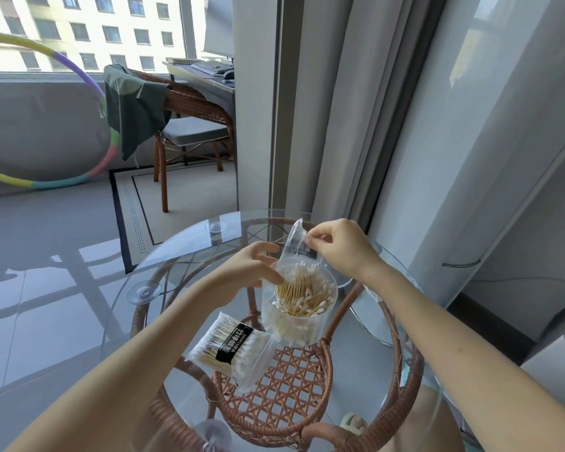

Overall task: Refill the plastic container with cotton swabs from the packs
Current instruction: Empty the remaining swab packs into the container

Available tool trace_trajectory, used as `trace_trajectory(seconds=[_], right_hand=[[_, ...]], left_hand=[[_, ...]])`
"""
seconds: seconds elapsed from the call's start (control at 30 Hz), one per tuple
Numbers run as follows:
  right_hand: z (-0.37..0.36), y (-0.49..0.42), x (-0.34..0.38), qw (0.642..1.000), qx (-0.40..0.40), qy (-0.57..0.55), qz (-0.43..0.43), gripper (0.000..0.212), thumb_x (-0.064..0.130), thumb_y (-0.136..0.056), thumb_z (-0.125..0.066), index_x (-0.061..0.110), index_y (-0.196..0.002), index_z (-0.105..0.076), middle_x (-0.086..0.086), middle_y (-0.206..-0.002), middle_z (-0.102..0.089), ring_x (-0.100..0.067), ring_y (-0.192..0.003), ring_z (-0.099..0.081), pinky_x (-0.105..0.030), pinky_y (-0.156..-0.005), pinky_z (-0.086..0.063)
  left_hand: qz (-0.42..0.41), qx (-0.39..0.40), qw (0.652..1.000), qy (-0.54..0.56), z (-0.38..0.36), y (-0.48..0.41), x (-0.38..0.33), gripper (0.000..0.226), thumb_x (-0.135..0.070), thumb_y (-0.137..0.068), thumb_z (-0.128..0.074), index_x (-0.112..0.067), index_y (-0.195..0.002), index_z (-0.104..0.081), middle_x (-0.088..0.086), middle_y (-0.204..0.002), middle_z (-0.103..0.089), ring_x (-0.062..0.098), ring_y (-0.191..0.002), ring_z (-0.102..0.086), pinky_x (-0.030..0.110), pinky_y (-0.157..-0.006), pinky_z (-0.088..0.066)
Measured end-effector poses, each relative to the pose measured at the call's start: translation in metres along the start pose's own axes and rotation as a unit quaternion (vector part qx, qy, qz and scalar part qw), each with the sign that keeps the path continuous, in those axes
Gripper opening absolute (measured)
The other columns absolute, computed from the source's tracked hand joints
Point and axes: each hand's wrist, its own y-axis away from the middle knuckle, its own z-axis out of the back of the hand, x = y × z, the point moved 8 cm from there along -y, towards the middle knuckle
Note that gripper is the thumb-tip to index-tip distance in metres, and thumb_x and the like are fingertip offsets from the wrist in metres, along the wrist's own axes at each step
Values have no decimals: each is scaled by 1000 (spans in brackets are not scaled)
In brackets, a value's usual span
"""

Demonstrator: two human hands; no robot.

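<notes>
**Tipping the opened pack over the container**

Right hand (338, 247): thumb and forefinger pinch the top corner of the opened pack (295, 246), the other fingers curled loosely beneath. The pack hangs mouth down, tilted, with its lower end at the rim of the plastic container (299, 324). Its upper part looks clear; there is a dark label on the side facing my right hand.

Left hand (250, 272): at the left side of the pack and the container rim, forefinger stretched out, thumb lying against the rim. The other fingers are hidden behind the plastic, so I cannot tell whether this hand grips the pack or only steadies it.

Container: a clear round tub, upright on the glass table top (173, 249), near its middle and between my hands. The cotton swabs (302, 293) inside lie crosswise in a loose heap, wooden stems and white tips, up to near the rim.

Second pack (224, 345): full, flat on the glass just beside the container on my near left, black label up.

Under the glass: wicker frame (274, 389) with a woven lower shelf.

Background: rattan chair (196, 106) with a green cloth (134, 106) over its back, a striped hoop (90, 81) against the wall, grey curtain (336, 109) at right.
</notes>
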Motion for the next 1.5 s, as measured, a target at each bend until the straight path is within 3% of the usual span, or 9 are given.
trace_trajectory(seconds=[0.2, 0.37, 0.5, 0.8, 0.93, 1.03, 1.13, 1.2, 1.5], right_hand=[[-6, 2, 6, 999, 15, -10, 43, 20, 14, -87, -64, 5, -102, -72, -10, -101, -72, -21, -90, -66, -36, -85, -55], [15, 11, 14, 989, -95, -32, 112, 14, 5, -81, -69, -1, -93, -73, -13, -100, -72, -13, -84, -64, -11, -77, -49], [23, 14, 11, 988, -105, -52, 103, 15, 7, -81, -70, 0, -94, -74, -10, -100, -72, -14, -85, -65, -6, -75, -49], [48, 12, -13, 973, -144, -181, -17, 11, 7, -80, -71, 8, -90, -74, 1, -80, -70, -2, -66, -64, -17, -65, -56], [55, 19, -42, 908, -161, -350, -165, 4, 5, -79, -69, 7, -77, -70, -9, -72, -69, -18, -58, -65, -26, -50, -56], [41, 34, -70, 872, -3, -400, -280, 15, 0, -81, -55, 2, -69, -63, -6, -58, -61, -14, -49, -55, -20, -40, -46], [14, 68, -88, 875, 242, -298, -294, 24, 3, -87, -48, 2, -66, -61, -3, -58, -54, -8, -45, -46, -17, -41, -39], [0, 89, -100, 868, 324, -233, -296, 15, 4, -87, -55, 0, -75, -63, -3, -61, -57, -8, -47, -49, -17, -42, -40], [-1, 86, -122, 941, 190, -133, -249, 8, -2, -74, -74, 4, -76, -69, -5, -68, -67, -11, -57, -60, -20, -51, -48]], left_hand=[[-26, 1, 997, -79, -8, -1, 0, 73, -15, -63, -83, -24, -126, -47, 3, -117, -62, 20, -106, -60, 40, -98, -46], [-65, -55, 986, -141, -11, -4, -11, 77, -23, -62, -84, -21, -129, -48, -2, -119, -59, 19, -109, -55, 37, -95, -48], [-68, -91, 976, -188, -8, -9, -17, 63, -25, -65, -82, -15, -121, -54, 1, -112, -62, 22, -102, -59, 36, -86, -51], [-52, -58, 966, -245, -11, -19, -17, 61, -32, -70, -78, -19, -124, -53, 0, -122, -56, 18, -109, -51, 25, -86, -41], [-39, -56, 963, -261, -11, -20, -16, 64, -36, -70, -78, -18, -126, -53, 4, -125, -54, 18, -105, -51, 28, -86, -44], [-35, -58, 962, -264, -10, -21, -14, 66, -37, -70, -77, -17, -127, -51, 4, -127, -54, 21, -112, -51, 30, -88, -44], [-33, -60, 961, -269, -10, -23, -13, 67, -39, -70, -77, -17, -128, -51, 4, -127, -54, 22, -113, -51, 30, -88, -44], [-31, -59, 960, -271, -10, -23, -13, 67, -39, -69, -77, -17, -127, -51, 4, -127, -54, 22, -113, -52, 32, -91, -46], [-29, -62, 960, -272, -10, -24, -9, 66, -40, -69, -77, -17, -126, -52, 5, -123, -56, 23, -109, -54, 36, -92, -50]])
